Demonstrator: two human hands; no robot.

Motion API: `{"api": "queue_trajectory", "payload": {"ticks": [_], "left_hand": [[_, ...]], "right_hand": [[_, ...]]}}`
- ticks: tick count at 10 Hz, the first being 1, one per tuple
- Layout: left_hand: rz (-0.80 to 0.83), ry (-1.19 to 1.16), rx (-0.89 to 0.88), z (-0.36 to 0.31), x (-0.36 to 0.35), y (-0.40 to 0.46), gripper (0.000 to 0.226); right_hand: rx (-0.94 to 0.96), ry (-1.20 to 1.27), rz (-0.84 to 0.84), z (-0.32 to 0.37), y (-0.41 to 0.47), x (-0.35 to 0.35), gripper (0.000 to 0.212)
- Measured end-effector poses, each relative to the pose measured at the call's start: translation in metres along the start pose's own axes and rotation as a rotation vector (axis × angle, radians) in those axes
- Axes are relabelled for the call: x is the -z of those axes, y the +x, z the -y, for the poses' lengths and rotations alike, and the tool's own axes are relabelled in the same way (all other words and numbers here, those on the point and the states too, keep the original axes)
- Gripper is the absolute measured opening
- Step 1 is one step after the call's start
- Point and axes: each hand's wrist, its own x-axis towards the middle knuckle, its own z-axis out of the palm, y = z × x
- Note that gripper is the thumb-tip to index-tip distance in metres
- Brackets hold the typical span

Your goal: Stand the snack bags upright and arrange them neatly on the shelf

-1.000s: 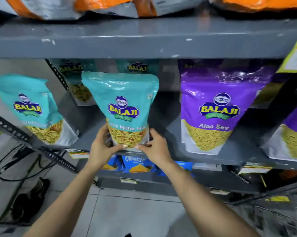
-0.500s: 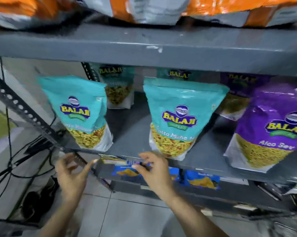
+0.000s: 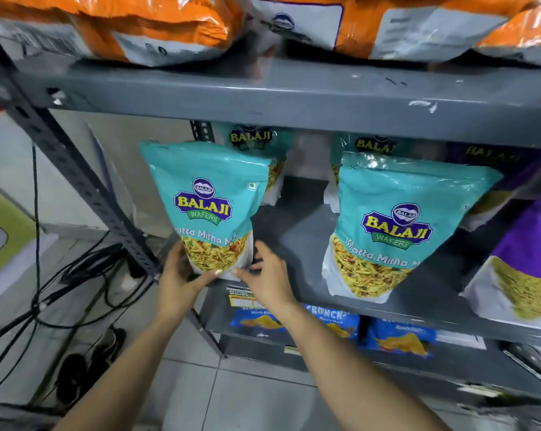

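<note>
A teal snack bag (image 3: pixel 207 194) stands upright at the left front of the grey shelf (image 3: pixel 297 237). My left hand (image 3: pixel 179 281) grips its lower left corner, thumb across the base. My right hand (image 3: pixel 267 278) holds its lower right corner with fingers curled at the bag's edge. A second teal bag (image 3: pixel 396 225) stands upright in the middle, leaning slightly. A purple bag (image 3: pixel 524 269) stands at the right. Two more teal bags (image 3: pixel 253 141) (image 3: pixel 368 144) and another purple bag (image 3: pixel 487 160) stand behind them in the back row, partly hidden.
Orange bags (image 3: pixel 157 29) lie on the shelf above. Blue snack packs (image 3: pixel 399 337) sit on the shelf below. The slotted upright post (image 3: pixel 76 169) runs along the left. Black cables (image 3: pixel 76 275) and dark shoes (image 3: pixel 88 365) lie on the tiled floor.
Both hands left the middle teal bag and moved left. They now hold the base of the left teal bag. The view has swung left as well.
</note>
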Motion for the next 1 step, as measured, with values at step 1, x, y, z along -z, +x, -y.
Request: {"api": "queue_trajectory", "payload": {"ticks": [1], "left_hand": [[-0.040,-0.023,0.004,-0.0015,-0.0002,-0.0130,0.088]], "right_hand": [[-0.073,0.076,-0.080,0.0012,-0.0227,0.0057,0.076]]}}
